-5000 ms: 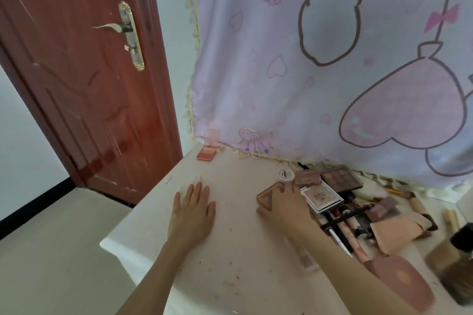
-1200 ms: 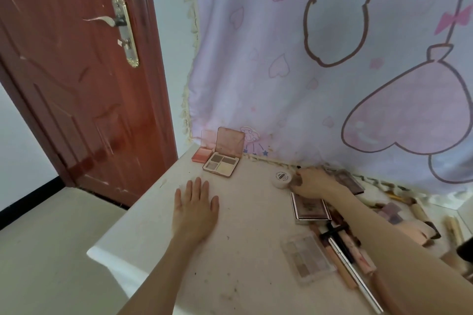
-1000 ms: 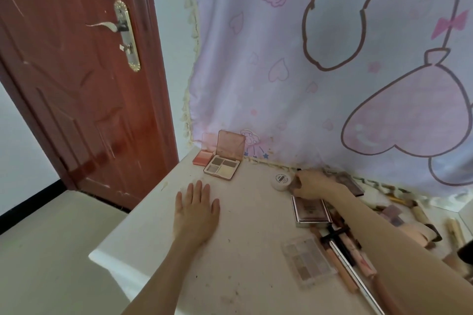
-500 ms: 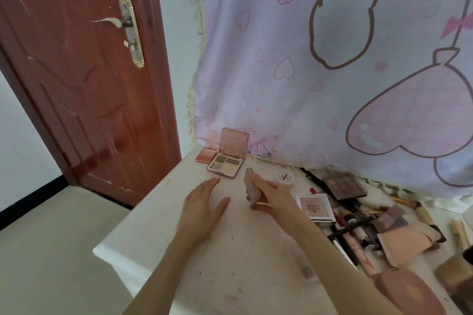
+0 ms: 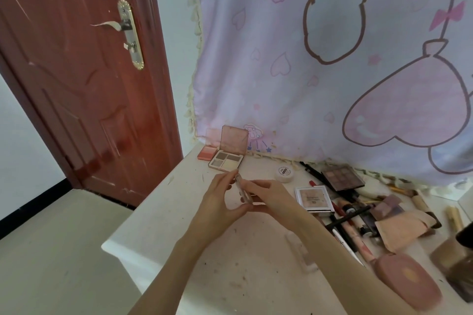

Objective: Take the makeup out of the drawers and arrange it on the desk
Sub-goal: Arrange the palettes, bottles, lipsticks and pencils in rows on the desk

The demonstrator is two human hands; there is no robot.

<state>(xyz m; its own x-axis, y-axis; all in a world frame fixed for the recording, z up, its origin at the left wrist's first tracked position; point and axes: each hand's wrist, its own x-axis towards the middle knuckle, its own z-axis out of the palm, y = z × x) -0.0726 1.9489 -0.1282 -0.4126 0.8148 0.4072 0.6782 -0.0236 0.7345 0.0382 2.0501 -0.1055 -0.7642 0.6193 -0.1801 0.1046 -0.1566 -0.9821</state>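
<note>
Both hands, left (image 5: 217, 202) and right (image 5: 271, 197), pinch a slim clear-cased compact (image 5: 244, 193) above the white counter (image 5: 158, 222). Arranging step; next, probably open it and stand it beside the open four-pan palette (image 5: 226, 158).

Both forearms bare, no sleeves, slender fingers (image 5: 258, 184).

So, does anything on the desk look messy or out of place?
Yes: the makeup at the desk's right side lies in a crossed, overlapping pile, unlike the open palettes set neatly at the back left. The desktop looks speckled with debris.

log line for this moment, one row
step: handling compact | left hand: on compact | right hand: holds compact on edge | open palette: desk back corner | desk: more makeup piled right
</note>
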